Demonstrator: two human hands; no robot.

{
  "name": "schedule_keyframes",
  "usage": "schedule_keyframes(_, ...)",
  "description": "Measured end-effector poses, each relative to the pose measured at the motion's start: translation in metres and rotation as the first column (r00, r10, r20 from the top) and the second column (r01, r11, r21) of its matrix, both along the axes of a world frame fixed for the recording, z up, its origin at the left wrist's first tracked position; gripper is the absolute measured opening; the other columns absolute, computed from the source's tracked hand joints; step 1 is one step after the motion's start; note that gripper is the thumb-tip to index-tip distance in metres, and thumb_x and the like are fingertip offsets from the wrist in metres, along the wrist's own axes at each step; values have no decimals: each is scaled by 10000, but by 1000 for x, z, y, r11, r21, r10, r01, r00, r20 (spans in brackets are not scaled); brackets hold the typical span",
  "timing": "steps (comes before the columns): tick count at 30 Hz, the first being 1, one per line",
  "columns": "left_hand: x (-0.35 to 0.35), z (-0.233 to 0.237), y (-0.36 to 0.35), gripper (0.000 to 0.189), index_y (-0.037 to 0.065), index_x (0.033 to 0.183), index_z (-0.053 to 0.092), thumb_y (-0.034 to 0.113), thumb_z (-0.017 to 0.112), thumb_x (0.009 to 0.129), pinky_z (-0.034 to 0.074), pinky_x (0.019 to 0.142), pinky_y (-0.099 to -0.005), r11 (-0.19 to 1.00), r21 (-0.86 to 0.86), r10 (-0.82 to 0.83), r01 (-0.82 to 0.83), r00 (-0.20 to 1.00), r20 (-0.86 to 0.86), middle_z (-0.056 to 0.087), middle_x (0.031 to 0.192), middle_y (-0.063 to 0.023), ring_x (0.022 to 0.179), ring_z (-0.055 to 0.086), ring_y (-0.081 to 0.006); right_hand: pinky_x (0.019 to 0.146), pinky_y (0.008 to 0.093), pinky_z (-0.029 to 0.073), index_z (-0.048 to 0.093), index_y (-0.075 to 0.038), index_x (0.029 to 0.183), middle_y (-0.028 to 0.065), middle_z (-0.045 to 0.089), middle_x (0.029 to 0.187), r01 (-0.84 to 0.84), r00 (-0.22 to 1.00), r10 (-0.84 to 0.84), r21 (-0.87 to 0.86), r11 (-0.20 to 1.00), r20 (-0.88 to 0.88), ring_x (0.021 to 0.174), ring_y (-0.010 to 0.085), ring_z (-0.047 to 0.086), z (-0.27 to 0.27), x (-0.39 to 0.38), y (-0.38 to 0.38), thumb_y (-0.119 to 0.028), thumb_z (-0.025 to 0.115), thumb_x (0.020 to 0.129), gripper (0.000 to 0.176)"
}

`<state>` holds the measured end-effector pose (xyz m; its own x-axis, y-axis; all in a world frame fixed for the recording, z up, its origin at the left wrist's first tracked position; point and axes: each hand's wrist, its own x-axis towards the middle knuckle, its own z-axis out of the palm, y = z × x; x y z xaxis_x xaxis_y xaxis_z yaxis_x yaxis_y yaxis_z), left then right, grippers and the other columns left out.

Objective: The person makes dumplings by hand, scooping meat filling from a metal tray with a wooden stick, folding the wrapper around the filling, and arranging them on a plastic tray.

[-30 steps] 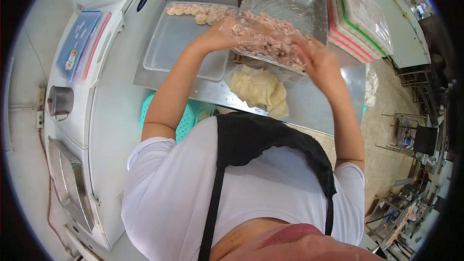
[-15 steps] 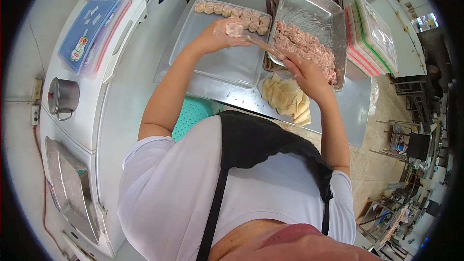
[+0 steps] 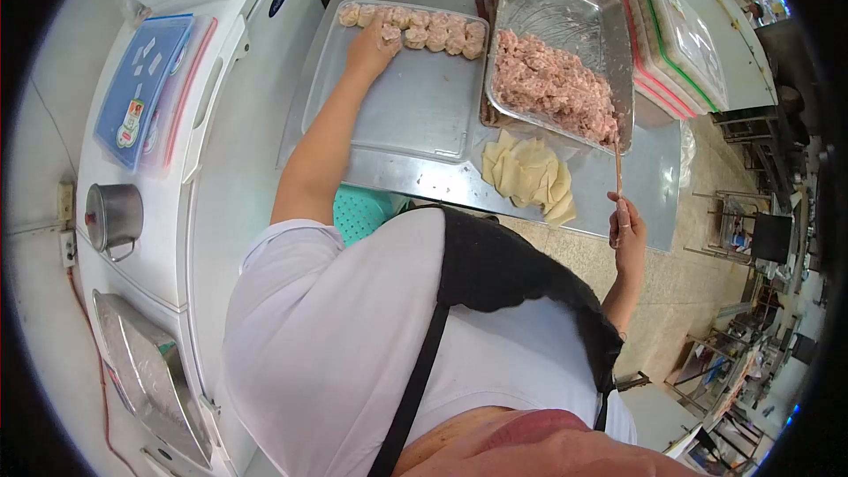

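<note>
My left hand [image 3: 373, 49] is over the clear plastic tray [image 3: 411, 115], its fingers closed around a meat-filled dumpling [image 3: 390, 33] in the second row. Rows of similar open-topped dumplings [image 3: 442, 34] line the tray's far side. In my right hand [image 3: 625, 228] is a thin, flat wooden spatula [image 3: 619, 168], its far end touching the near right corner of the ground meat [image 3: 552, 79]. That pink meat fills the near part of a metal pan [image 3: 565, 9]. Between tray and pan, nearer me, lies a fanned stack of pale yellow dumpling wrappers [image 3: 527, 175].
Stacked lidded containers [image 3: 680, 44] stand right of the pan. A white freezer [image 3: 238, 168] at the left carries a blue lid [image 3: 146, 93], a metal pot [image 3: 115, 215] and a metal tray [image 3: 146, 362]. Below the table edge is a green perforated basket [image 3: 360, 212].
My left hand has moved left and down to the tray with the dumpling. My right hand has drawn away to the right, taking the spatula from the dumpling to the meat's edge.
</note>
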<state>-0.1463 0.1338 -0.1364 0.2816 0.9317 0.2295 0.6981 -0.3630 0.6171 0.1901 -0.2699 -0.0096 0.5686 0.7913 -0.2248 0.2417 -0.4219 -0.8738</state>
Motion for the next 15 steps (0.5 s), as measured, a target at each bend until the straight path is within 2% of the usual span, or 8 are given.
schedule_keyframes(2,12,-3,1,770,68,1399,355,238,721,744,449,925,-414,998,-64,27,-27,1000,-3,528,1276,-221,1129,534,-377,442,195,277,646,-56,1037,-80,357,593,53,998,-53,-39,998,16,492,10,308,3,1,-3,-314,457,990,324)
schedule_keyframes(4,19,-17,9,807,64,1428,296,199,720,755,442,932,-425,985,169,-31,18,997,75,518,1283,-228,1120,534,-393,468,230,323,644,-53,1002,-45,395,576,-12,995,17,-50,999,96,495,59,368,-10,20,0,-336,449,990,344)
schedule_keyframes(6,23,-15,12,802,63,1429,291,182,716,760,437,941,-423,983,172,-66,59,997,37,506,1294,-234,1133,526,-396,494,265,369,641,-49,967,-10,433,559,-70,981,82,-72,995,173,498,108,429,-11,34,12,-359,441,990,369)
schedule_keyframes(8,27,-10,13,797,63,1431,285,166,711,765,433,950,-421,979,174,-111,110,994,-4,494,1305,-241,1145,517,-399,593,384,442,627,-36,912,123,563,612,-310,788,416,-292,905,453,607,281,575,3,43,34,-366,429,984,391)
schedule_keyframes(10,27,-3,6,802,59,1436,272,169,709,773,419,970,-421,973,114,-195,200,979,-53,468,1329,-250,1178,494,-397,665,468,455,626,-27,837,202,621,758,-350,538,549,-423,836,639,747,392,610,11,70,59,-357,441,968,400)
schedule_keyframes(11,30,-1,-1,802,59,1436,272,169,709,773,419,970,-421,972,111,-204,209,977,-58,468,1329,-250,1178,494,-397,653,472,463,631,-32,805,198,628,759,-333,404,599,-499,800,691,743,383,618,27,78,74,-322,469,941,359)
schedule_keyframes(13,36,6,-23,721,56,1398,355,163,705,776,406,988,-423,969,189,-89,162,935,-342,466,1333,-250,1197,482,-386,624,469,480,645,-45,755,185,637,750,-318,177,621,-553,770,764,723,364,632,48,91,103,-245,522,870,261)
schedule_keyframes(15,55,29,-65,645,54,1352,414,155,698,781,412,979,-422,956,248,-93,158,963,-254,479,1319,-236,1191,488,-382,594,456,497,657,-53,728,168,642,728,-384,24,517,-470,795,856,692,341,642,36,108,135,-175,557,786,168)
